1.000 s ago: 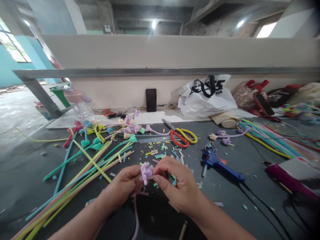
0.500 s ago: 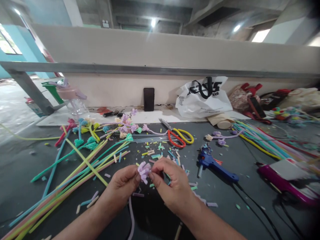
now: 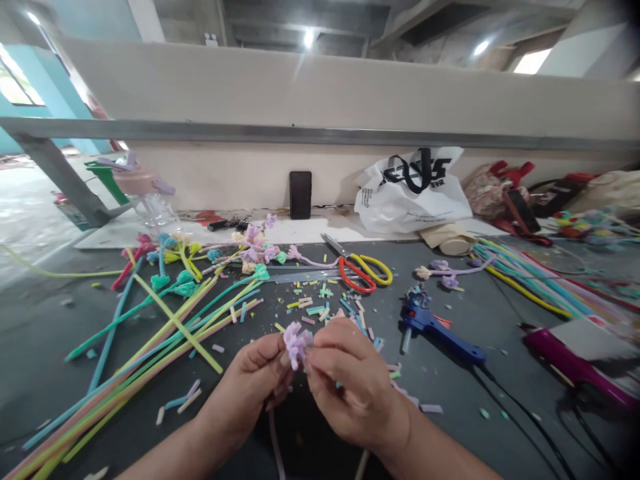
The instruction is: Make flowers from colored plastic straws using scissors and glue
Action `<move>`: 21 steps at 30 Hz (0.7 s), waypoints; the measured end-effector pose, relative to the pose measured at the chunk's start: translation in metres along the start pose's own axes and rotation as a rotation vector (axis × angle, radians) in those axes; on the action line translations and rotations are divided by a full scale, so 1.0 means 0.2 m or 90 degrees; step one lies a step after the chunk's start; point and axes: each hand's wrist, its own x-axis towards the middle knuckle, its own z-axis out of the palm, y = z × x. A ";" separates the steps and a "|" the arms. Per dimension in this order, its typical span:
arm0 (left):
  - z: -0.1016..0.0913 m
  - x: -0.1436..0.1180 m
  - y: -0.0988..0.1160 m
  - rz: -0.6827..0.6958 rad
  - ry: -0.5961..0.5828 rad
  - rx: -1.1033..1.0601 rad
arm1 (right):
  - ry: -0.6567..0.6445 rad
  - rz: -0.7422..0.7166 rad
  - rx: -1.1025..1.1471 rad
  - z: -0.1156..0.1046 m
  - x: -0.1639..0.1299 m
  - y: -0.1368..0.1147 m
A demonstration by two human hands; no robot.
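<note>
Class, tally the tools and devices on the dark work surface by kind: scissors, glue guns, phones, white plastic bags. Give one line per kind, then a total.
Scissors: 1
Glue guns: 1
Phones: 1
White plastic bags: 1
Total: 4

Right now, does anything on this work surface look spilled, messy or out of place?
Yes. Small cut bits in many colours lie scattered over the dark table, between the scissors and the hands. The long foam sticks lie crossed over each other, not in a neat bundle. Nothing looks broken.
</note>
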 end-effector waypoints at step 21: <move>-0.05 0.00 0.09 0.317 0.063 0.571 | 0.017 0.131 0.065 -0.01 0.01 0.01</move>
